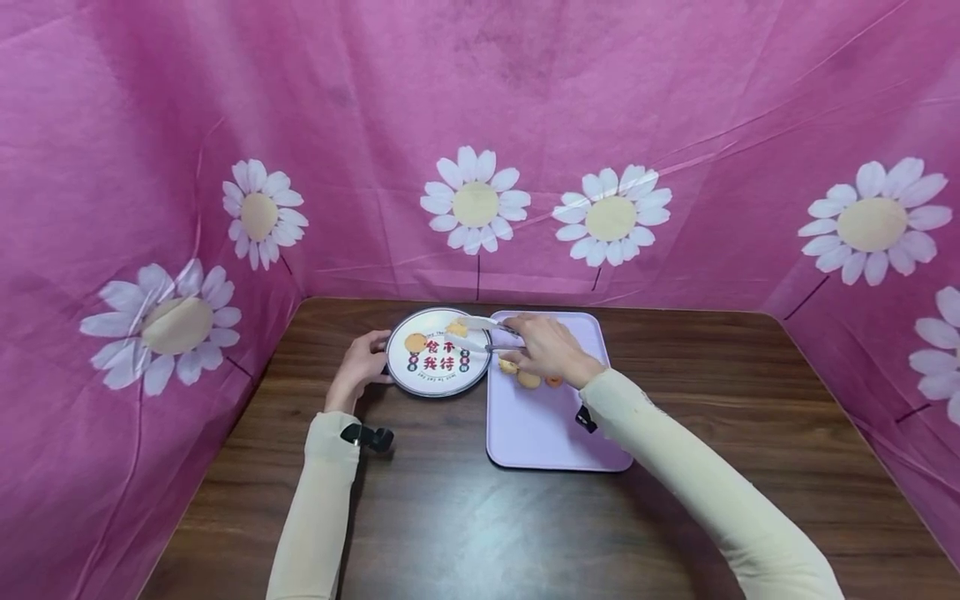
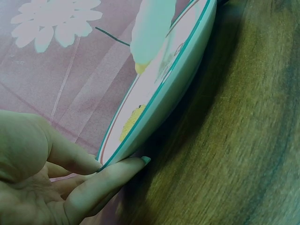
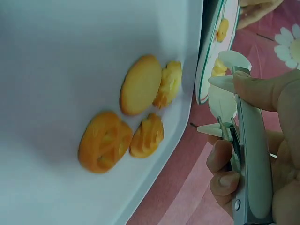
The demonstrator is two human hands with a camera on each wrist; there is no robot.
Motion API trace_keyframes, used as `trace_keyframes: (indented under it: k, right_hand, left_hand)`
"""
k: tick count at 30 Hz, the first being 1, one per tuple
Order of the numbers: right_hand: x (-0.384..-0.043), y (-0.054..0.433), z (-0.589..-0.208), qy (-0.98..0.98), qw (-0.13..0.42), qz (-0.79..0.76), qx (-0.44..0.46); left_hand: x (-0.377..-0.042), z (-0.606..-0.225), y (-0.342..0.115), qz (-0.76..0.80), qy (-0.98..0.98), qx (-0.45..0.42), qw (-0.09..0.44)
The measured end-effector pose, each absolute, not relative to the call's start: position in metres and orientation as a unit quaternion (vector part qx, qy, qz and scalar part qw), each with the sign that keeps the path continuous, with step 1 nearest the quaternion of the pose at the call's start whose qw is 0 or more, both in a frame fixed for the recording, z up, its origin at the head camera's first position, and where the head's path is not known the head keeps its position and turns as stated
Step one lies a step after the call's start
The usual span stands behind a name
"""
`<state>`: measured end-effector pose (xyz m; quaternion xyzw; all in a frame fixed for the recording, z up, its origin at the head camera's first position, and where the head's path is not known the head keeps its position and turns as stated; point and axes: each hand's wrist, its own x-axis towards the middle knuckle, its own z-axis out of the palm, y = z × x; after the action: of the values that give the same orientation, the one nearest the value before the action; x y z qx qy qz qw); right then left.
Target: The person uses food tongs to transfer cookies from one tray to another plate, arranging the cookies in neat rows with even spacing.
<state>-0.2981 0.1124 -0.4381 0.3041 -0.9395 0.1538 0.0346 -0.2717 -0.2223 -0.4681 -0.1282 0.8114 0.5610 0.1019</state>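
My left hand (image 1: pixel 363 367) pinches the left rim of a round white plate (image 1: pixel 438 385) with red characters; in the left wrist view the thumb (image 2: pixel 75 154) lies on one side of the rim and fingers on the other. My right hand (image 1: pixel 551 346) grips metal tongs (image 3: pixel 253 159) with white tips, which reach over the plate. Between the tips is a small yellow cookie (image 1: pixel 456 329); whether it touches the plate I cannot tell. A round cookie (image 1: pixel 415 342) lies on the plate's left part.
Right of the plate, a lilac tray (image 1: pixel 555 433) lies on the wooden table (image 1: pixel 435 517). Several cookies sit on it: an oval one (image 3: pixel 140 85), a pretzel-shaped one (image 3: pixel 104 142) and piped ones (image 3: pixel 146 136). A pink flowered cloth (image 1: pixel 360 100) hangs behind and at the sides.
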Motion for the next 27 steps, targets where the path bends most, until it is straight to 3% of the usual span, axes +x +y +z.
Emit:
trace_keyframes:
  k: [27]
  right_hand:
    - [-0.301, 0.082, -0.439, -0.939, 0.018, 0.102, 0.329]
  left_hand:
    - [-0.273, -0.47, -0.223, 0.568, 0.807, -0.129, 0.094]
